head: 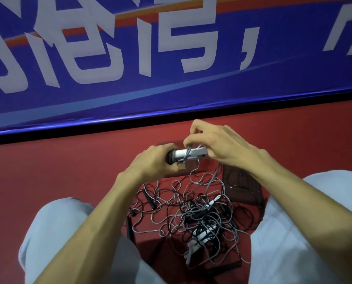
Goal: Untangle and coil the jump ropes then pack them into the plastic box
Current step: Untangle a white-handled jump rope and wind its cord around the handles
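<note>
My left hand (pixel 153 160) grips the black end of a white jump rope handle (pixel 188 153), held level above the red floor. My right hand (pixel 218 144) pinches a grey cord (pixel 188 151) looped round that handle. The cord hangs down into a tangled pile of grey and black ropes (pixel 195 214) on the floor between my knees, with white handles (pixel 203 234) and black handles (pixel 148 198) mixed in. A clear plastic box (pixel 201 171) lies on the floor under my hands, largely hidden. Its clear lid (pixel 242 186) lies to the right.
My knees in light trousers (pixel 54 232) flank the pile on both sides. A blue banner (pixel 171 58) with white characters stands along the far side, with a black strip at its foot. Red floor (pixel 68 160) stretches left and right.
</note>
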Motion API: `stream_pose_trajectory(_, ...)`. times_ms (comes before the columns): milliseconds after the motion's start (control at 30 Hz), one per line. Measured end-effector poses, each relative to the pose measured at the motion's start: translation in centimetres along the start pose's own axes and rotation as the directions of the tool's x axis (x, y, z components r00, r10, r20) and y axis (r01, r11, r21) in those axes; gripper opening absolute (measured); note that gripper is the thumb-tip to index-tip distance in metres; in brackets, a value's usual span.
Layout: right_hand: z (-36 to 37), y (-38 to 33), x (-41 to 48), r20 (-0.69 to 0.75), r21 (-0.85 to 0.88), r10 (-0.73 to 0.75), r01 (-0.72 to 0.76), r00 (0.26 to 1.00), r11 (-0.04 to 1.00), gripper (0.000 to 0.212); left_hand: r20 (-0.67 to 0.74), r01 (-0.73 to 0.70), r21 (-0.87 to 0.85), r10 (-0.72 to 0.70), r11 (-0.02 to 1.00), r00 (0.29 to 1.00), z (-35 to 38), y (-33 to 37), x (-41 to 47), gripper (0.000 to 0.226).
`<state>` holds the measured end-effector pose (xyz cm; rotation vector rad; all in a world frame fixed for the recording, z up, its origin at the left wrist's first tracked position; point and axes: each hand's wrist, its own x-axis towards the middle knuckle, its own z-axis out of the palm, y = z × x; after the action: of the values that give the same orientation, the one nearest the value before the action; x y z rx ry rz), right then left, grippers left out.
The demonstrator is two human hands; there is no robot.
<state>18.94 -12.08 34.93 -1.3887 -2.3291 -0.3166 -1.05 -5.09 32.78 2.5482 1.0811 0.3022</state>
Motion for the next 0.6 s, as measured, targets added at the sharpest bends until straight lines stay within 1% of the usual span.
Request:
stream_pose_trajectory(33, 0.3, 0.3, 0.0, -0.039, 0.018, 0.008, -0.008, 0.999, 1.000, 0.040, 0.025, -0.030, 0.030, 0.029, 0.999, 0.999, 0.0, 0.2, 0.0, 0.038)
stream_pose_trajectory(67, 0.6, 0.5, 0.0, -0.089, 0.046, 0.021, -0.017, 0.996, 0.999, 0.033, 0.044, -0.055, 0.062, 0.052, 0.997, 0.998, 0.1, 0.3, -0.1, 0.025)
stream_pose_trajectory(100, 0.9, 0.8, 0.0, -0.141, 0.081, 0.046, -0.035, 0.989, 0.996, 0.024, 0.055, -0.085, 0.087, 0.080, 0.993, 0.995, 0.1, 0.4, -0.1, 0.018)
stream_pose_trajectory(133, 1.1, 1.1, 0.0, -0.193, 0.115, 0.082, -0.060, 0.978, 0.992, 0.018, 0.061, -0.113, 0.094, 0.108, 0.989, 0.992, 0.1, 0.5, -0.3, 0.016)
stream_pose_trajectory(167, 1.4, 1.4, 0.1, -0.234, 0.151, 0.129, -0.095, 0.964, 0.984, 0.015, 0.059, -0.143, 0.081, 0.139, 0.986, 0.989, 0.1, 0.6, -0.4, 0.016)
stream_pose_trajectory(233, 1.6, 1.7, 0.3, -0.261, 0.257, 0.261, -0.194, 0.929, 0.947, 0.013, 0.037, -0.176, 0.035, 0.174, 0.984, 0.984, 0.0, 0.8, -0.6, 0.021)
stream_pose_trajectory(300, 1.4, 1.8, 0.5, -0.211, 0.392, 0.412, -0.309, 0.886, 0.866, 0.014, 0.014, -0.186, 0.000, 0.186, 0.982, 0.982, -0.3, 1.1, -0.8, 0.030)
stream_pose_trajectory(333, 1.3, 1.8, 0.5, -0.168, 0.437, 0.471, -0.363, 0.866, 0.823, 0.016, 0.007, -0.194, -0.021, 0.194, 0.981, 0.981, -0.3, 1.2, -0.8, 0.031)
stream_pose_trajectory(433, 1.1, 2.0, 0.6, -0.023, 0.524, 0.568, -0.473, 0.823, 0.708, 0.015, -0.031, -0.205, -0.149, 0.203, 0.967, 0.979, -0.5, 1.4, -1.1, 0.018)
stream_pose_trajectory(500, 0.9, 2.1, 0.7, 0.072, 0.635, 0.582, -0.487, 0.810, 0.599, 0.013, -0.072, -0.197, -0.248, 0.185, 0.949, 0.980, -0.7, 1.6, -1.2, 0.011)
stream_pose_trajectory(567, 0.9, 2.1, 0.6, 0.107, 0.745, 0.576, -0.449, 0.810, 0.493, 0.012, -0.113, -0.168, -0.381, 0.135, 0.909, 0.984, -1.1, 1.5, -1.1, 0.004)
stream_pose_trajectory(600, 0.9, 2.0, 0.5, 0.104, 0.786, 0.576, -0.422, 0.811, 0.451, 0.019, -0.131, -0.163, -0.444, 0.116, 0.881, 0.985, -1.3, 1.5, -1.1, 0.013)
